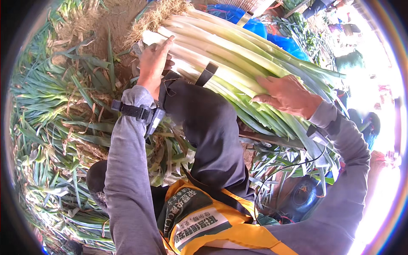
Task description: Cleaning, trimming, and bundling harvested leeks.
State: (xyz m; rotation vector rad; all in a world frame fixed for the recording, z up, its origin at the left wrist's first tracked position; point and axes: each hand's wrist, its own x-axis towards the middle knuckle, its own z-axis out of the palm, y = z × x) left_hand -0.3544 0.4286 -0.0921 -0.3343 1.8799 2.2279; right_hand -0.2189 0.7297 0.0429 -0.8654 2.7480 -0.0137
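Observation:
A thick row of large leeks [221, 44] lies across a support in front of me, white stalks to the left and green leaves to the right. Pale, tangled roots [157, 19] fringe the far left end. At the near white ends is my left hand [154, 61], its index finger stretched along the stalks and the other fingers partly bent and partly hidden. My right hand [290, 95] rests flat on the green part, fingers stretched out. Between the hands, a dark flat strip [207, 74] sticks up at the bundle's near edge, beside my knee.
Loose leeks and leaves [63, 119] cover the ground on the left. Blue plastic [255, 26] lies behind the bundle. A small wheel [304, 193] stands at the lower right, and a thin black cable [276, 170] runs from my right wrist. Other people are at the far right.

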